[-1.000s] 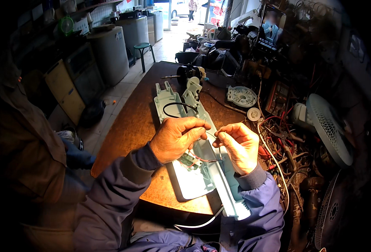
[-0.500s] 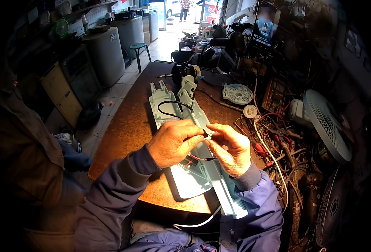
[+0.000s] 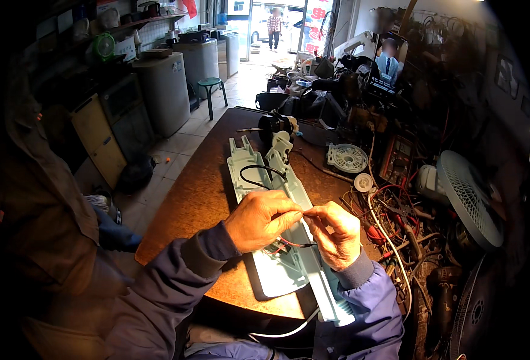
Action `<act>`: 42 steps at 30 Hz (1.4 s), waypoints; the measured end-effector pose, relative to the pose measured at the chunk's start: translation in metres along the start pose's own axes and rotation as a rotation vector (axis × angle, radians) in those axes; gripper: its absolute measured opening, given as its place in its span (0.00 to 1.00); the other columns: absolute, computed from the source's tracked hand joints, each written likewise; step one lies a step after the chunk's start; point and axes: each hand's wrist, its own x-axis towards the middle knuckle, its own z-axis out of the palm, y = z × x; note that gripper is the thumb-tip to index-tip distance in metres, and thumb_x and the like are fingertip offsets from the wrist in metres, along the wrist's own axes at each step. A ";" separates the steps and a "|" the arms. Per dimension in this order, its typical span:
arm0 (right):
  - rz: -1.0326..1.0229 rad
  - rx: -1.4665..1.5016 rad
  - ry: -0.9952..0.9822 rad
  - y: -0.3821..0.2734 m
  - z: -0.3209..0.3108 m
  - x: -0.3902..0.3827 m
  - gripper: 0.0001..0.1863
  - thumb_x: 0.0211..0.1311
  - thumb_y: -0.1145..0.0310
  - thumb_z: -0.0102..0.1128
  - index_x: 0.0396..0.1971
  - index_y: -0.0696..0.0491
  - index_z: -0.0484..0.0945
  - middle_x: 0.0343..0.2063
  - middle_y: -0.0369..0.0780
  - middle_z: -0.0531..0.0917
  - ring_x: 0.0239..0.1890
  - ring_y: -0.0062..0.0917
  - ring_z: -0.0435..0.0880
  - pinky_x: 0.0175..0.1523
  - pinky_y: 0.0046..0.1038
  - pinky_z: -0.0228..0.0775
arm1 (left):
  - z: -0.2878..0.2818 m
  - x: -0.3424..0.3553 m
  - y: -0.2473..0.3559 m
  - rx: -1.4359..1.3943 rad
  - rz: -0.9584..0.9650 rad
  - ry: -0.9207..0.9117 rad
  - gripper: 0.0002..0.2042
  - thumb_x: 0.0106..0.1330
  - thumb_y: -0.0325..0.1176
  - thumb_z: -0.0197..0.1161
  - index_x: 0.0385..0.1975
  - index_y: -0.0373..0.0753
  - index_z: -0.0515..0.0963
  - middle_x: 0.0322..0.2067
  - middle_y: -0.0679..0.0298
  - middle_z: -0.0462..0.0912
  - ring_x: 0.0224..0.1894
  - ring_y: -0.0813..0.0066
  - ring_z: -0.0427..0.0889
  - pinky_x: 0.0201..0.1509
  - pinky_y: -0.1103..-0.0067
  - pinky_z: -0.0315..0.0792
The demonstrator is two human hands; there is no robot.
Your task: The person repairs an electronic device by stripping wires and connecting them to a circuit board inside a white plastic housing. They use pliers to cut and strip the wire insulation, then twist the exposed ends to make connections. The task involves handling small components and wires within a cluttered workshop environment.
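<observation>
My left hand (image 3: 259, 222) and my right hand (image 3: 338, 234) meet fingertip to fingertip above a pale green plastic fan housing (image 3: 277, 279). Both are closed in a pinch on what looks like a thin dark wire, almost wholly hidden by the fingers. Below them, red and black leads (image 3: 289, 242) come out of the housing, which lies lengthwise on the brown table (image 3: 184, 219). A black cable (image 3: 245, 170) loops across its far half. Beyond the housing's far end sits a dark motor (image 3: 271, 127) with a metal shaft.
A round slotted cover (image 3: 347, 158), a white knob (image 3: 363, 182) and a multimeter (image 3: 397, 159) lie right of the housing. Tangled wires and tools (image 3: 400, 210) crowd the right side, near a fan head (image 3: 469, 198). Someone in a brown jacket (image 3: 42, 240) is at left.
My fingertips have come together, covering the dark wire end that showed between them. The whole scene sits lower and slightly further right in the picture.
</observation>
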 end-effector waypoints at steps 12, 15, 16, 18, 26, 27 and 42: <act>0.215 0.127 -0.097 -0.008 -0.002 -0.003 0.04 0.67 0.78 0.69 0.39 0.59 0.85 0.26 0.37 0.83 0.26 0.17 0.79 0.33 0.22 0.71 | -0.003 0.000 0.003 -0.049 -0.014 0.037 0.06 0.59 0.26 0.74 0.35 0.37 0.88 0.31 0.59 0.87 0.34 0.62 0.86 0.38 0.72 0.78; 0.389 0.284 -0.110 -0.012 -0.003 -0.006 0.04 0.69 0.76 0.68 0.39 0.60 0.84 0.27 0.33 0.84 0.28 0.13 0.78 0.34 0.20 0.71 | -0.003 0.001 0.002 0.014 0.032 0.049 0.06 0.57 0.26 0.74 0.34 0.38 0.87 0.31 0.60 0.86 0.35 0.60 0.85 0.40 0.70 0.78; 0.446 0.341 -0.117 -0.013 -0.003 -0.004 0.04 0.70 0.76 0.68 0.40 0.60 0.84 0.27 0.32 0.84 0.29 0.12 0.78 0.35 0.19 0.71 | -0.003 0.000 0.003 0.019 0.022 0.050 0.06 0.57 0.26 0.74 0.33 0.38 0.87 0.31 0.60 0.86 0.36 0.60 0.85 0.41 0.69 0.78; 0.515 0.420 -0.119 -0.012 -0.003 -0.005 0.05 0.71 0.75 0.67 0.40 0.61 0.84 0.27 0.31 0.84 0.30 0.11 0.78 0.35 0.19 0.70 | -0.002 0.000 0.006 0.038 0.007 0.055 0.05 0.56 0.26 0.74 0.32 0.39 0.86 0.30 0.61 0.86 0.35 0.60 0.84 0.41 0.68 0.77; 0.604 0.532 -0.136 -0.010 -0.005 -0.002 0.06 0.73 0.73 0.65 0.39 0.62 0.84 0.26 0.32 0.83 0.25 0.11 0.75 0.31 0.18 0.66 | 0.000 -0.001 0.004 0.150 0.087 0.053 0.08 0.54 0.23 0.75 0.33 0.41 0.87 0.31 0.64 0.86 0.37 0.62 0.83 0.43 0.70 0.77; 0.610 0.531 -0.136 -0.010 -0.005 -0.002 0.06 0.72 0.73 0.66 0.39 0.62 0.84 0.26 0.32 0.83 0.25 0.11 0.75 0.31 0.18 0.66 | 0.000 0.000 0.004 0.154 0.094 0.052 0.09 0.54 0.23 0.75 0.33 0.41 0.87 0.32 0.64 0.85 0.38 0.61 0.83 0.43 0.70 0.77; 0.296 0.212 -0.030 -0.011 0.001 -0.004 0.21 0.63 0.81 0.73 0.56 0.61 0.81 0.26 0.33 0.84 0.27 0.11 0.80 0.35 0.19 0.74 | -0.005 0.001 0.004 0.188 0.115 0.065 0.05 0.61 0.25 0.72 0.35 0.38 0.85 0.32 0.60 0.83 0.39 0.57 0.81 0.44 0.67 0.76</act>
